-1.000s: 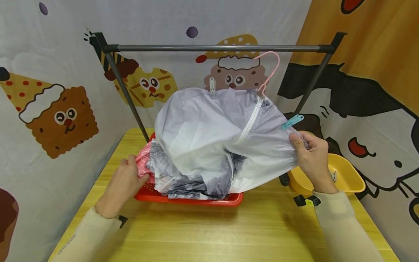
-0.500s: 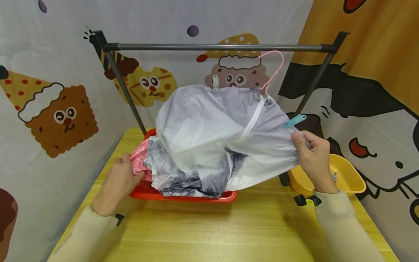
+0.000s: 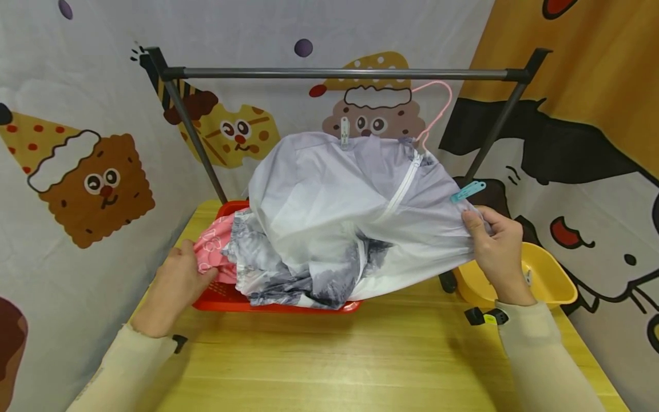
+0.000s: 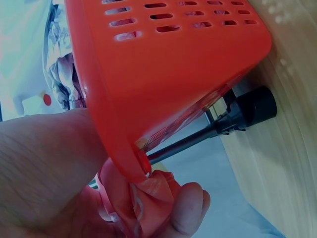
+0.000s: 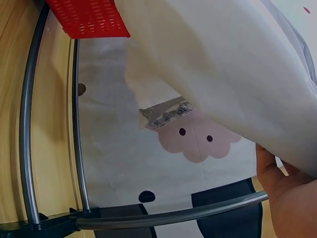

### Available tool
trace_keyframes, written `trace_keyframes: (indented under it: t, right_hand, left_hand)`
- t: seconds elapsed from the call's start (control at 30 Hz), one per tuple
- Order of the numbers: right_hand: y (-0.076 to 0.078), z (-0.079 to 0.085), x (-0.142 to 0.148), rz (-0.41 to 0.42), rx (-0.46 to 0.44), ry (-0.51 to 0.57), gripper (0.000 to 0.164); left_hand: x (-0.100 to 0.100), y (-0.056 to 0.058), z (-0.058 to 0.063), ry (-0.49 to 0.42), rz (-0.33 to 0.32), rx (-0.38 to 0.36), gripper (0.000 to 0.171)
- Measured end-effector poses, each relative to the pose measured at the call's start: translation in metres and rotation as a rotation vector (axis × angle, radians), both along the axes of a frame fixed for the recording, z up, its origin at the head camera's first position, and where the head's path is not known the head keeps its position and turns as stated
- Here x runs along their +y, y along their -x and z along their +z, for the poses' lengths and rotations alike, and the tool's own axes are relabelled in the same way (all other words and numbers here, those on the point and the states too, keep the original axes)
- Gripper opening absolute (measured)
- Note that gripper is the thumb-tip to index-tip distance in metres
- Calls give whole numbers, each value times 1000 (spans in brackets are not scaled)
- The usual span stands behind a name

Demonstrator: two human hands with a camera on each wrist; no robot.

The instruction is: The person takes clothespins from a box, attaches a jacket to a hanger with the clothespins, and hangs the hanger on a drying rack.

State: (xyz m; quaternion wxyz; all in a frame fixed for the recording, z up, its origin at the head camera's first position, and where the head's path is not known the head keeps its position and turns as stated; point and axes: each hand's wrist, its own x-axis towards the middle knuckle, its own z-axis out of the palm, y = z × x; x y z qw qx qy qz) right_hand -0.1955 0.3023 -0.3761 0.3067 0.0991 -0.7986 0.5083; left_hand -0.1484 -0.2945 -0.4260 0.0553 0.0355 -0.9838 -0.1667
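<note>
My left hand [image 3: 172, 286] grips a pink patterned cloth [image 3: 213, 246] at the left end of the red basket [image 3: 278, 308]. In the left wrist view, the pink cloth [image 4: 153, 198] bunches between the fingers beside the basket's rim [image 4: 106, 134]. My right hand [image 3: 496, 252] pinches the right edge of a pale grey-white zip jacket [image 3: 319, 206], stretched out sideways over the basket. A pink hanger [image 3: 440, 111] pokes from its collar, its hook just below the rod. A white clothespin [image 3: 344, 133] and a teal clothespin [image 3: 468, 191] clip the jacket. Grey-patterned cloth [image 3: 257, 252] lies in the basket.
A dark metal rack with a horizontal rod [image 3: 309, 74] spans the back of the wooden table [image 3: 309, 360]. Behind my right hand stands a yellow tub [image 3: 553, 274] with a small clip [image 3: 528, 277] in it. A cartoon-printed curtain [image 3: 247, 34] hangs behind.
The red basket and pink cloth have slid left along with my left hand. The jacket, hanger and right hand have shifted slightly right, the jacket still held.
</note>
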Motion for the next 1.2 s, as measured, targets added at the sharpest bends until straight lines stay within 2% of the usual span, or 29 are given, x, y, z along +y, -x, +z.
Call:
trace_keyframes:
  t: [0.13,0.4,0.6,0.7,0.8,0.9,1.0,1.2]
  right_hand:
    - [0,0,0,4,7,-5,22]
    - [1,-1,-1,12,16,-20,25]
    - [0,-1,-3,7,15,-27,25]
    - [0,0,-4,1,9,-23,25]
    - [0,0,-5,-4,7,-21,25]
    - [0,0,-6,-8,5,-14,25]
    - [1,-1,-6,-9,2,-10,25]
    - [1,-3,-7,-11,-2,-8,25]
  left_hand:
    - [-2,2,4,-5,53,-96,84]
    - [-7,-2,6,-4,51,-105,87]
    - [-5,-8,11,15,31,-60,105]
    - [1,-10,19,14,33,-34,113]
    - [8,-12,28,16,23,22,113]
    - [19,-13,38,9,-23,67,106]
    - [34,-11,42,-8,-107,76,105]
    - [61,-4,39,-8,-281,76,102]
